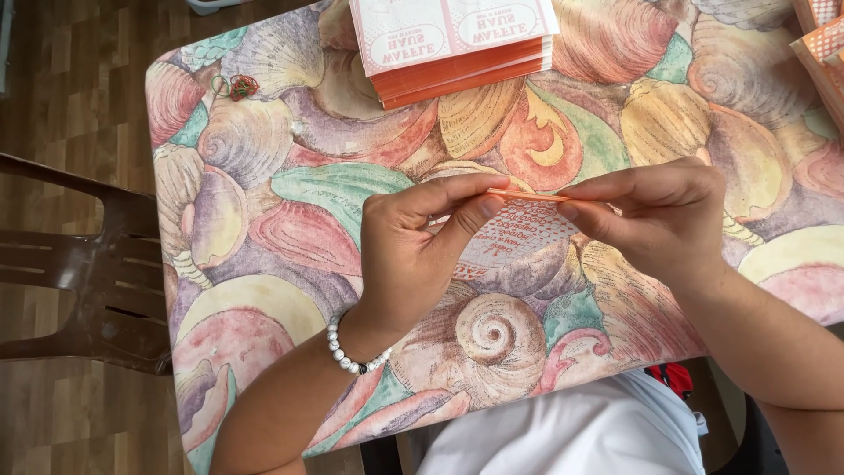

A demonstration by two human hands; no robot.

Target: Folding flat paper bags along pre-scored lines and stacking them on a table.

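Pinching from both ends, you've got the flat orange-and-white paper piece (519, 230) up off the table in the middle of the frame. Your left hand (413, 251), with the white bead bracelet (352, 356) at the wrist, closes thumb and forefinger on the folded top edge from the left. Your right hand (664, 220) comes in from the right, fingers narrowed down on that same thin orange edge, fingertips almost meeting the left ones. The paper hangs tilted below the edge, its printed face turned to you, over the shell-patterned tablecloth (290, 229). Further up, at the top centre, a stack of flat orange-and-white paper sheets (453, 40) sits on the cloth, well apart from your hands. More orange pieces (822, 44) poke in at the upper right corner. Upper left, a small tangle of rubber bands (237, 86) lies near the table's edge, and a brown plastic chair (83, 273) stands at the left.
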